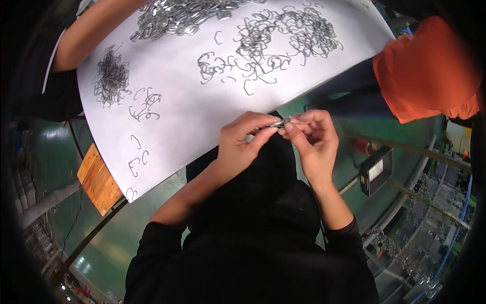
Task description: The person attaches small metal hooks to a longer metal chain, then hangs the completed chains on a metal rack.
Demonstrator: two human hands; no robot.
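Note:
Just past the table's near edge, my left hand and my right hand meet with thumbs and fingertips pinched together. Between them is a small silvery metal piece, mostly covered by the fingers, so its exact shape is hard to make out. Beyond my hands, bent wire hooks lie in a loose, tangled heap on the white tabletop. A pile of shiny flat metal pieces sits at the far edge.
A denser wire heap lies at the left, with several loose wire hooks nearer me. Another person's forearm reaches over the far left. Someone in orange cloth is at the right. A dark tray-like box stands below the table.

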